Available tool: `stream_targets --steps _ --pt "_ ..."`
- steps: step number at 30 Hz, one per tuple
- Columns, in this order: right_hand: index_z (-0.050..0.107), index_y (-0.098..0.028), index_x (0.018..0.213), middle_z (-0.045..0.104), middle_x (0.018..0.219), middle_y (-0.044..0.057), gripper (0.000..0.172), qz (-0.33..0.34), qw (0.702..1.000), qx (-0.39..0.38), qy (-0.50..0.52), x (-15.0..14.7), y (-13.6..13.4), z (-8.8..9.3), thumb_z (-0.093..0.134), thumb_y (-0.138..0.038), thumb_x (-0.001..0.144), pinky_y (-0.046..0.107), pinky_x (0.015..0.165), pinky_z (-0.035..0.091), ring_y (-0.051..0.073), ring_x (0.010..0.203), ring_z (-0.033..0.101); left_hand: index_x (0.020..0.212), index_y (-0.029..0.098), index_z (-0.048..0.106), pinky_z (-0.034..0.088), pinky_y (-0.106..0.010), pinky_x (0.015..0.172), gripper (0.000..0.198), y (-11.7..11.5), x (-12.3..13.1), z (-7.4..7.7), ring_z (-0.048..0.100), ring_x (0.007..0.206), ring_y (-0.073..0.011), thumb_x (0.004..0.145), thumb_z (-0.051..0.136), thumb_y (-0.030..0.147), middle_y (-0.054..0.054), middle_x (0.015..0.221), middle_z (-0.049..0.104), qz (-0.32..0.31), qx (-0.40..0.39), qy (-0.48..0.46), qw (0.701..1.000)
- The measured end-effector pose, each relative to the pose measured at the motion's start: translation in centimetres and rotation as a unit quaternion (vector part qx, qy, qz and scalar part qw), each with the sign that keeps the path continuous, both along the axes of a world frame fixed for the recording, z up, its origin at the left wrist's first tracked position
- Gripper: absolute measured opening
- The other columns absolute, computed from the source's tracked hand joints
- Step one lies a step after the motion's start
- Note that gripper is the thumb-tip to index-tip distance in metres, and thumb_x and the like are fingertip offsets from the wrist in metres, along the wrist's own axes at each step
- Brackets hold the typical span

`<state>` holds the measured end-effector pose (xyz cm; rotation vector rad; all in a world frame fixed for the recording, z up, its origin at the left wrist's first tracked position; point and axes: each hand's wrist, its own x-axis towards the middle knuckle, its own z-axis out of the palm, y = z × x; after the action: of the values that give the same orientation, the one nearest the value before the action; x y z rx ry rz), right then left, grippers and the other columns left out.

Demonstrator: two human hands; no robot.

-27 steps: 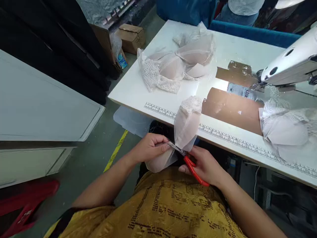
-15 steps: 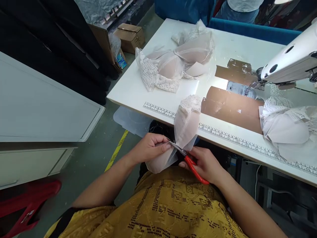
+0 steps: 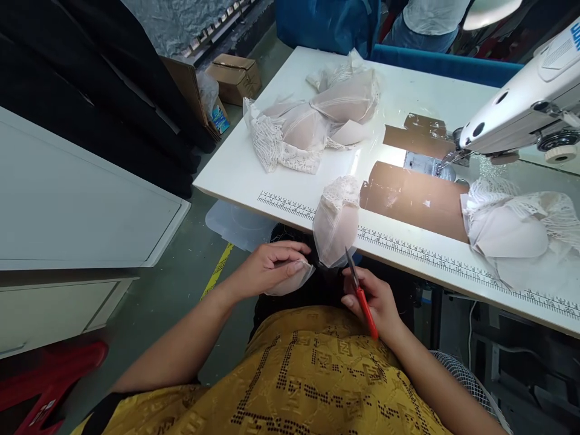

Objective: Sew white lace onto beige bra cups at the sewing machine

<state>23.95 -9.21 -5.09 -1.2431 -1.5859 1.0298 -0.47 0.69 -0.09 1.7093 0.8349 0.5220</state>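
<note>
My left hand (image 3: 270,269) is closed on a pale beige bra cup (image 3: 290,281), held just below the table's front edge. A second cup with a lace top (image 3: 338,219) hangs over that edge, right beside it and apart from the one I hold. My right hand (image 3: 371,299) grips red-handled thread snips (image 3: 359,290), blades pointing up toward the hanging cup's lower edge. Both hands sit over my lap, above my yellow patterned top.
On the white sewing table (image 3: 235,166), with a printed ruler (image 3: 421,254) along its front, lie a pile of lace cups (image 3: 312,124) at the back left and more cups (image 3: 516,232) at the right. A white sewing machine (image 3: 516,115) stands at the right. Another person (image 3: 435,18) stands behind the table. Cardboard boxes (image 3: 233,75) sit on the floor to the left.
The two cups were joined at the snips; now they are apart, and my left hand holds the lower one. The snips have swung from lying sideways to pointing upward.
</note>
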Motion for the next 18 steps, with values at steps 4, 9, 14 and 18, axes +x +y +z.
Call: stream_targets --steps 4,9,14,18 --pt "0.054 -0.026 0.113 0.062 0.093 0.002 0.033 -0.056 0.987 -0.067 0.134 -1.4 0.1 0.2 0.067 -0.033 0.084 0.03 0.072 0.051 0.017 0.079 0.06 0.094 0.015 0.074 0.051 -0.026 0.077 0.022 0.3 2.5 0.4 0.065 0.089 -0.0172 0.091 0.058 0.029 -0.009 0.097 0.07 -0.006 0.023 -0.025 0.999" --pt "0.056 -0.023 0.088 0.052 0.071 -0.004 0.016 -0.167 0.978 -0.046 0.115 -2.2 0.4 2.5 0.069 -0.026 0.079 0.024 0.058 0.044 0.012 0.061 0.047 0.094 0.012 0.071 0.049 -0.024 0.071 0.021 -1.5 4.7 -0.1 0.064 0.081 -0.0154 0.092 0.055 0.025 -0.008 0.088 0.071 -0.053 0.067 -0.047 0.995" --pt "0.061 -0.022 0.099 0.063 0.089 0.001 0.024 0.014 0.999 -0.015 0.031 0.6 0.3 5.3 0.059 -0.01 0.078 0.025 0.067 0.046 0.014 0.074 0.055 0.095 0.014 0.069 0.045 -0.023 0.066 0.018 -2.6 2.8 2.0 0.061 0.069 -0.0129 0.094 0.052 0.02 -0.005 0.076 0.068 -0.226 0.095 -0.031 0.969" --pt "0.061 -0.022 0.112 0.065 0.098 0.004 0.034 0.147 0.989 -0.017 -0.025 2.6 0.8 8.1 0.056 -0.008 0.081 0.026 0.073 0.047 0.016 0.082 0.06 0.1 0.017 0.068 0.048 -0.028 0.078 0.016 -2.2 1.9 4.8 0.062 0.085 -0.0177 0.091 0.055 0.016 -0.009 0.091 0.068 -0.201 0.149 -0.062 0.966"
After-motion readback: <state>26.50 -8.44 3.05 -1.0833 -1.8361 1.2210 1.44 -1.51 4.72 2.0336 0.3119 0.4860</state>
